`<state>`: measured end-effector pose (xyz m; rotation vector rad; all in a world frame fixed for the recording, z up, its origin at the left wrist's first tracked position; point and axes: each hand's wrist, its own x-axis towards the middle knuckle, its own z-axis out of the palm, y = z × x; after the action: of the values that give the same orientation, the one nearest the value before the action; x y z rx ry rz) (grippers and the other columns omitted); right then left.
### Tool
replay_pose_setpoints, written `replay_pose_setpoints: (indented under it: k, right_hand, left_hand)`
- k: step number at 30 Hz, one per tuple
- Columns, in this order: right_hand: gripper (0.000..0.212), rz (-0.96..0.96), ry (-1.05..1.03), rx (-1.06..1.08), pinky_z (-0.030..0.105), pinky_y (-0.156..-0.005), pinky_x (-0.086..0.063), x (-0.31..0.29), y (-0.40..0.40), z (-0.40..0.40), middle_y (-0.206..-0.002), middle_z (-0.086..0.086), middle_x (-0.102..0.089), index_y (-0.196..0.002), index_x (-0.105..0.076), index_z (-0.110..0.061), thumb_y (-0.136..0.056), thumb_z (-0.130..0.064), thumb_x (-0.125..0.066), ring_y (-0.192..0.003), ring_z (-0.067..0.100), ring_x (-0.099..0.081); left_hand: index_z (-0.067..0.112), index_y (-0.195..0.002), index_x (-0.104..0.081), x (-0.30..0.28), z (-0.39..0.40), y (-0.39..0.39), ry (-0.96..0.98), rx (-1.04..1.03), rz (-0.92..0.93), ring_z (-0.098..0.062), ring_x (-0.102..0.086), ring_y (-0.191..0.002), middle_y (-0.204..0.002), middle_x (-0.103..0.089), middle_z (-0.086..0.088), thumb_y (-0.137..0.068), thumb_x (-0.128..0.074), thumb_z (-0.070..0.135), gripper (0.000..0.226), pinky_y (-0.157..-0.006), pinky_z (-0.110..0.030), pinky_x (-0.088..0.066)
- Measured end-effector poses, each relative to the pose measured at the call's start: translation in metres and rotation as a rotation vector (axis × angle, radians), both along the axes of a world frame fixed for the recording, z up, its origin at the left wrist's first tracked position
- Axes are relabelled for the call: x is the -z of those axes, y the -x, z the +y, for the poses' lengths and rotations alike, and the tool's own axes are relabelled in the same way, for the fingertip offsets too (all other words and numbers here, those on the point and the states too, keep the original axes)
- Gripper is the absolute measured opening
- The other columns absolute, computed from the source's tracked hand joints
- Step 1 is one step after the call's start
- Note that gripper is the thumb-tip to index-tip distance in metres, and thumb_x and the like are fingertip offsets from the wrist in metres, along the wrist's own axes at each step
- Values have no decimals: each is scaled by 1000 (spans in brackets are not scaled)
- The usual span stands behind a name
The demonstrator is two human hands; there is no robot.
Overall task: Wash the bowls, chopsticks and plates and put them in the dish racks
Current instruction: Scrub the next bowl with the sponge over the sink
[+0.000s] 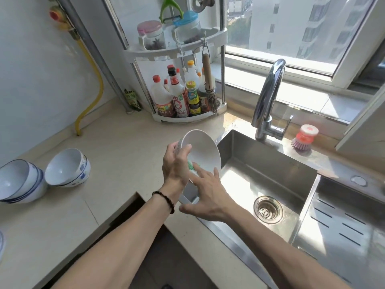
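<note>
1. The left hand (175, 165) holds a white bowl (203, 152) tilted on edge over the near-left corner of the sink (270, 174), its mouth facing right and toward the person. The fingers curl round the left rim, thumb on the inside.
2. The right hand (208, 191) reaches in from the right, fingers nearly straight and spread, pressing a green scrubber (191, 165) against the lower inside wall of the bowl. (Whether any finger truly pinches the scrubber I cannot tell; it is mostly hidden.)
3. What matters for the next stroke: the bowl's open face lies up and left of the right fingers, so scrubbing means sweeping up along the inner wall while the left hand turns the rim.
4. The left hand is nearer the bowl and carries its weight; the right only works the inside.
5. More bowls wait on the counter (116, 142) at far left: one stack (19, 180) and a second stack (67, 166) beside it, well apart from the sink.
6. The tap (268, 97) shows no water running, so rinsing looks not yet done. No dish rack is in view.
</note>
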<state>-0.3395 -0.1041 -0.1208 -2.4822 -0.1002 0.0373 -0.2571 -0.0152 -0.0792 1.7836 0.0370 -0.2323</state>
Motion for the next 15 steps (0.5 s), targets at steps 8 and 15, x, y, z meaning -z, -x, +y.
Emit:
replay_pose_setpoints:
  k: [8,15]
  right_hand:
    - [95,1,36,59,47,-118,19,2,-3,-5,-168,3,-10,-156,-24,-39,-76,-58,-72,-154,19,-4]
    - [95,-42,419,11,59,-111,27,1,-6,-28,-169,-1,-2,-157,-11,-42,-84,-48,-70,-155,19,-3]
  left_hand:
    - [33,-87,-68,-4,5,-6,-22,93,2,-34,-69,-93,-93,-72,-5,-69,-59,49,26,-85,-57,-57]
    - [27,-83,-68,-13,13,-10,-59,87,18,-35,-69,-87,-88,-71,-6,-70,-55,40,22,-65,-43,-54]
